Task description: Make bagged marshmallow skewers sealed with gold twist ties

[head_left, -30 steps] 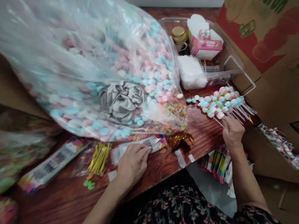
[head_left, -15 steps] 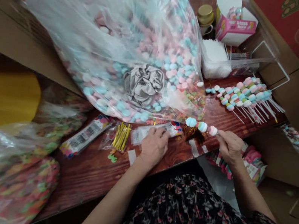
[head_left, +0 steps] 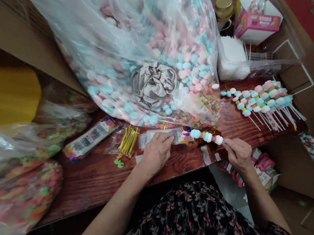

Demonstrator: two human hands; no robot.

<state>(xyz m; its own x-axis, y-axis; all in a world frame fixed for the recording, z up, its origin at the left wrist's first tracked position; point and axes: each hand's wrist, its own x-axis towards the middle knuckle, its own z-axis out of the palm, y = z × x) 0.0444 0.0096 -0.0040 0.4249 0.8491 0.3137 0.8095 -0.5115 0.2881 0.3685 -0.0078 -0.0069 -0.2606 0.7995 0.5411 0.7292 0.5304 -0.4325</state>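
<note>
My right hand (head_left: 238,152) is closed around the stick end of a candy skewer (head_left: 206,136), strung with blue, white and pink pieces. The skewer lies nearly level, its blue tip pointing left at the printed end of a flat plastic packaging bag (head_left: 186,134). Over that bag rests my left hand (head_left: 157,149), its fingers curled and pressed together on the plastic; the fingertips are partly hidden. Just left of this hand are gold twist ties (head_left: 129,140) in a small clear packet. Gold ties (head_left: 211,130) also lie behind the skewer.
A huge clear bag of pastel candies (head_left: 120,47) covers the back of the wooden table (head_left: 97,187), with crumpled grey cloth (head_left: 154,84) on it. Finished skewers (head_left: 264,99) are piled at right, before a clear bin (head_left: 287,61). Another packaging bag (head_left: 90,138) and gummy bags (head_left: 27,192) lie left.
My right hand has brought the skewer slightly left, its tip nearer the packaging bag. My left hand has shifted a little left, still on the bag. The view has tilted slightly.
</note>
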